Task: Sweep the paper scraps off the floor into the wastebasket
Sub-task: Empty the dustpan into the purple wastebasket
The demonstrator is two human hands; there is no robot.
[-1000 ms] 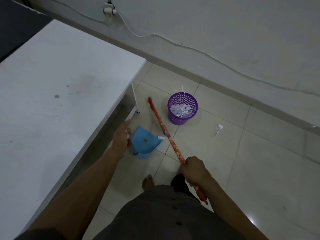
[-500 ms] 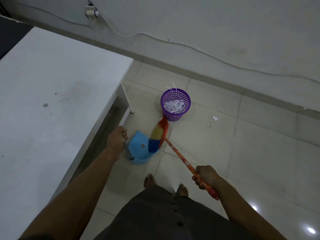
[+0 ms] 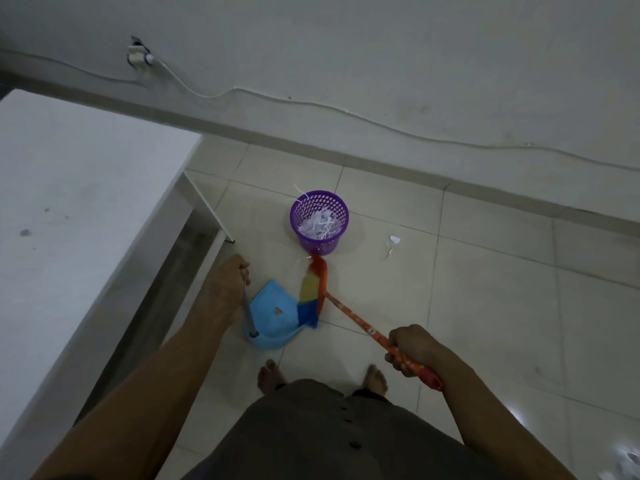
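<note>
Here, the left hand (image 3: 227, 284) is clenched round the grey upright handle (image 3: 248, 311) of a blue dustpan (image 3: 273, 318). The dustpan sits on the tiled floor (image 3: 485, 306) beside the right edge of a white table (image 3: 69, 220). The right hand (image 3: 412, 348) grasps the orange patterned stick of a broom (image 3: 356, 322) near its red end cap. The stick slants down and left to a brush head (image 3: 313, 292) banded red, yellow and blue. The blue end of the head meets the dustpan's open side, and its red end reaches the foot of the wastebasket (image 3: 319, 202).

The purple mesh wastebasket stands upright beyond the dustpan, toward the wall-side edge of the floor. It holds white shredded paper, and a few strips hang over its far left rim. Loose paper scraps (image 3: 393, 241) lie on the floor to the right of the wastebasket, apart from the brush. One small strip (image 3: 302, 260) lies just beside the red end. Two bare feet (image 3: 270, 374) show below, and a white cable (image 3: 311, 105) runs along the wall.
</note>
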